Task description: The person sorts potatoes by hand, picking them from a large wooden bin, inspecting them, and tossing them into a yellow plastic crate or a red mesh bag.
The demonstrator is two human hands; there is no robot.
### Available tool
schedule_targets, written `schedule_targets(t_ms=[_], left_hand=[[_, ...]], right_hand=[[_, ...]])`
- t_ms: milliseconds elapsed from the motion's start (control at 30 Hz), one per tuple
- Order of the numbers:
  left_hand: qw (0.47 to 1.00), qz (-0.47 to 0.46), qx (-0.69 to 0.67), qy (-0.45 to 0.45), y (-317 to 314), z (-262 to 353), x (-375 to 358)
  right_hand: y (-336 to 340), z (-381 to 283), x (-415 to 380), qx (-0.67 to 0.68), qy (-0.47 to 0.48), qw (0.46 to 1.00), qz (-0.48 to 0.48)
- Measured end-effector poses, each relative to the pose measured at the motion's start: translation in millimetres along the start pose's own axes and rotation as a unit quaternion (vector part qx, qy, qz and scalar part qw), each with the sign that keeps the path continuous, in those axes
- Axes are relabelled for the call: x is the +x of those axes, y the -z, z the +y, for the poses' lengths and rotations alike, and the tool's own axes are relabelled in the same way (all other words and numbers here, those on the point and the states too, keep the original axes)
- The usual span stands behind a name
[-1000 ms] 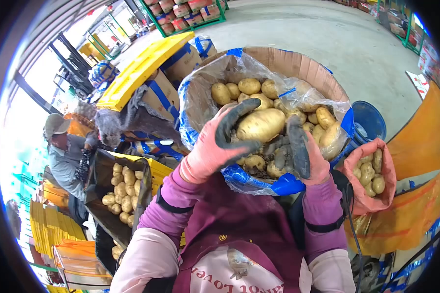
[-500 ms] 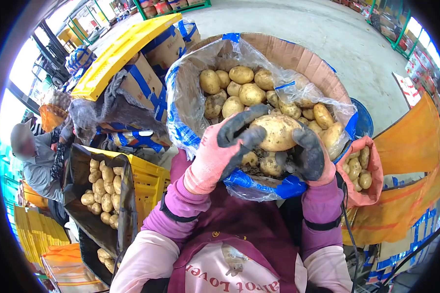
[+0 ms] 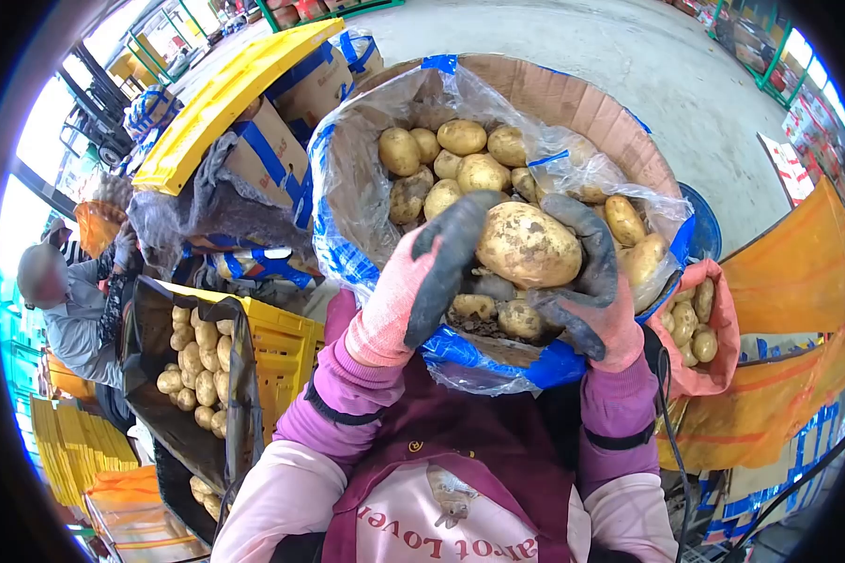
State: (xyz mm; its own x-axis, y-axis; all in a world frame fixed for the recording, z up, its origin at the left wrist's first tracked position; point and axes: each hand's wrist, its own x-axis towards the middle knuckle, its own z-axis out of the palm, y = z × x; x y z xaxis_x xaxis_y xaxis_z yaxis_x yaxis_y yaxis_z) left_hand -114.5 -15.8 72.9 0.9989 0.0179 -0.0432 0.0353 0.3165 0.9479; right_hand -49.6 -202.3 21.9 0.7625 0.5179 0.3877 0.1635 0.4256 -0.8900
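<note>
A large, dirt-marked potato (image 3: 529, 246) is held between my two gloved hands, above a cardboard box lined with clear plastic (image 3: 352, 211). My left hand (image 3: 434, 277), in a pink glove with a dark grey palm, presses its fingers against the potato's left side. From the right, my right hand (image 3: 591, 281) curls its fingers around the potato in a matching glove. Below and behind them, more potatoes (image 3: 482, 174) lie in the box, some with soil on them. Loose dark soil shows near the front of the box.
To the left, a yellow crate (image 3: 286, 338) with a dark liner holds potatoes (image 3: 197, 361). A pink sack (image 3: 723, 361) of potatoes and a blue tub (image 3: 704, 220) stand on the right. Another person (image 3: 70, 296) is at the far left, near taped cartons (image 3: 272, 164).
The potato has turned between my hands and now shows a dirtier face. My left fingers have shifted to its side, and my right hand has opened wider around it.
</note>
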Motion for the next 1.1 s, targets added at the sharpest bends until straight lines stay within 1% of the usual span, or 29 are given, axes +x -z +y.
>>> schedule_targets(t_ms=[33,67,100,133,167,200,233,267,300,333,367,400,433,467,500,567,633,700,733,767,800,833,867,900,933,967,1033,1067,1100], left_hand=[[0.995,0.022,-0.062,0.071,-4,3,-2],[0.996,-0.031,0.069,0.048,2,-4,-1],[0.996,-0.027,0.071,0.047,4,-7,-1],[0.998,-0.024,0.053,0.01,5,-9,-1],[0.999,-0.02,0.035,-0.029,6,-11,-2],[0.994,0.005,0.074,-0.075,6,-12,-1],[0.994,0.01,0.076,-0.079,8,-17,-1],[0.962,0.052,0.194,-0.188,10,-23,0],[0.902,0.093,0.307,-0.29,10,-26,-2],[0.886,0.118,0.323,-0.31,9,-27,-6],[0.884,0.126,0.325,-0.312,9,-24,-11],[0.948,0.112,0.196,-0.224,8,-15,-20],[0.984,0.099,0.062,-0.135,11,-5,-30],[0.99,0.064,-0.074,-0.099,15,2,-39],[0.979,0.005,-0.155,-0.135,28,1,-46],[0.966,0.041,-0.192,-0.166,55,3,-74],[0.969,0.05,-0.163,-0.176,91,4,-108],[0.96,0.137,-0.175,-0.169,121,13,-156],[0.95,0.18,-0.173,-0.189,139,15,-183],[0.937,0.221,-0.173,-0.206,153,17,-211],[0.91,0.267,-0.229,-0.22,160,29,-241],[0.895,0.299,-0.183,-0.276,178,39,-276],[0.884,0.354,0.026,-0.305,194,53,-317],[0.796,0.451,0.284,-0.286,211,68,-357],[0.663,0.539,0.449,-0.261,228,82,-398],[0.551,0.58,0.535,-0.272,243,106,-440],[0.386,0.597,0.644,-0.282,280,164,-546],[0.32,0.596,0.683,-0.275,296,191,-603],[0.345,0.631,0.584,-0.375,314,204,-648]], right_hand=[[1,0,0,0.0,0.0,1.0,0.0],[2,0,0,-0.031,0.016,0.999,-0.01],[2,0,1,-0.061,0.032,0.997,-0.022],[0,0,1,-0.058,0.033,0.997,-0.026],[-3,-2,0,-0.045,-0.019,0.999,0.011],[-4,-4,0,-0.033,-0.071,0.996,0.048],[2,2,0,-0.031,-0.069,0.996,0.043],[14,13,-2,-0.067,-0.101,0.992,0.047],[12,11,-3,-0.089,-0.098,0.99,0.045],[10,10,-3,-0.112,-0.094,0.988,0.045],[9,8,-4,-0.135,-0.091,0.986,0.044],[5,-4,-3,-0.084,-0.14,0.984,0.071],[2,-9,-2,-0.031,-0.189,0.977,0.091],[6,-6,-3,-0.045,-0.178,0.978,0.102],[12,0,-3,-0.057,-0.167,0.979,0.106],[7,-2,0,-0.103,-0.164,0.975,0.112],[13,-3,-2,-0.188,-0.162,0.968,0.048],[26,8,-3,-0.208,-0.154,0.966,0.002],[46,28,-2,-0.231,-0.108,0.967,-0.013],[54,29,-1,-0.243,-0.11,0.964,-0.015],[51,30,2,-0.248,-0.118,0.961,-0.015],[53,29,3,-0.255,-0.124,0.959,-0.009],[54,32,6,-0.26,-0.128,0.957,-0.003],[54,32,7,-0.264,-0.131,0.956,0.004],[53,32,9,-0.27,-0.131,0.954,0.012],[52,31,9,-0.275,-0.134,0.952,0.019],[50,30,10,-0.278,-0.137,0.95,0.03],[49,30,11,-0.278,-0.137,0.95,0.034],[46,32,14,-0.273,-0.138,0.951,0.036]])
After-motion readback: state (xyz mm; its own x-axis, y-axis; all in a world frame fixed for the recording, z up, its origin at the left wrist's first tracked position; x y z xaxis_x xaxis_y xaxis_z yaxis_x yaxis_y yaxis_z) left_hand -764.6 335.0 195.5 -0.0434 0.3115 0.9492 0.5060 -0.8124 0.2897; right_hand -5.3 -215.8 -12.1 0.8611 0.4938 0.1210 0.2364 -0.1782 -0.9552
